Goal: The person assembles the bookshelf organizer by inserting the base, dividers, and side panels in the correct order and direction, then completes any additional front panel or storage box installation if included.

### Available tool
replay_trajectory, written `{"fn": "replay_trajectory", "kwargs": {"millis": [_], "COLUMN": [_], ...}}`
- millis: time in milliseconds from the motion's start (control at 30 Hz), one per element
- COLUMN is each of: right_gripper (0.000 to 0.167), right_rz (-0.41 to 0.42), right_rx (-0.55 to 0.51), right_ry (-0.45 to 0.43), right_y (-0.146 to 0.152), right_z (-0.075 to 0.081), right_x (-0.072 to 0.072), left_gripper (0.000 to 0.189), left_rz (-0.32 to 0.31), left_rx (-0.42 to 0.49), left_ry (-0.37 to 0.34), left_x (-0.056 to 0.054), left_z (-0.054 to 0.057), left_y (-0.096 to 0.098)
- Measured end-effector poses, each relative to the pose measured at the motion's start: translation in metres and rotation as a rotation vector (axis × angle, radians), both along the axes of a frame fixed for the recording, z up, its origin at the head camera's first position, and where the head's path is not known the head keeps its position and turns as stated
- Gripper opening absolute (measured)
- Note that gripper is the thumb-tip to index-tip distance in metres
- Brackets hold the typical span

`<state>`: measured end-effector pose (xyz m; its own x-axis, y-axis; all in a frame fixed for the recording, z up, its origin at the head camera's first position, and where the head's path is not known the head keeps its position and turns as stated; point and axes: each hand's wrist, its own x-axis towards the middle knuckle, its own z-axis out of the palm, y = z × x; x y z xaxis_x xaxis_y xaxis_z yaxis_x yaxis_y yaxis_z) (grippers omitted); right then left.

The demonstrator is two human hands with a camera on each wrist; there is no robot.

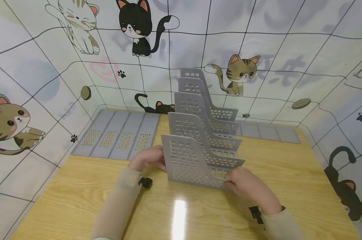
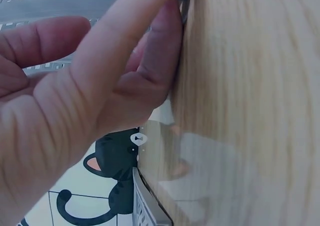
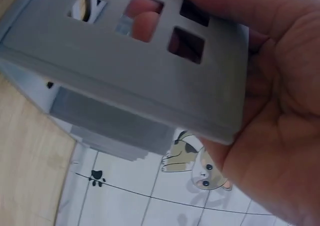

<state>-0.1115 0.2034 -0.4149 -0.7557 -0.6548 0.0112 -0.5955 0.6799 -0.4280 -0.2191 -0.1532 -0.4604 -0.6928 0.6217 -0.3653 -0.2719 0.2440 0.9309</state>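
Note:
A grey plastic file rack stands upright on the wooden table, its several perforated dividers lined up one behind another. At the low front corner of the nearest divider, my right hand grips the panel. The right wrist view has the thumb on one face of that panel, and fingertips show through its slots. My left hand holds the rack's tall side near the bottom, its fingers partly hidden behind the nearest divider. Close to the tabletop, the left wrist view shows that hand with bent fingers; their exact contact is hidden.
Flat grey panels with perforated patches lie at the back left of the table. Another flat grey piece lies along the back right edge. Cat-patterned cloth encloses the table behind and on both sides.

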Motion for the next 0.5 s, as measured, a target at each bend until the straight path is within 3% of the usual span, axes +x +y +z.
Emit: {"fn": "replay_trajectory", "kwargs": {"millis": [267, 400, 500], "right_gripper": [0.05, 0.05, 0.039], "right_rz": [-0.017, -0.023, -0.001], "right_rx": [0.003, -0.044, -0.128], "right_ry": [0.018, -0.097, -0.221], "right_y": [-0.001, 0.007, 0.022], "right_z": [0.0, -0.002, -0.004], "right_x": [0.0, -0.002, -0.006], "left_gripper": [0.034, 0.036, 0.035], "left_rz": [-0.011, -0.016, 0.032], "left_rx": [0.007, -0.023, -0.075], "left_ry": [0.002, 0.026, 0.126], "left_x": [-0.002, 0.0, 0.004], "left_z": [-0.001, 0.004, 0.011], "left_y": [0.001, 0.003, 0.004]}}
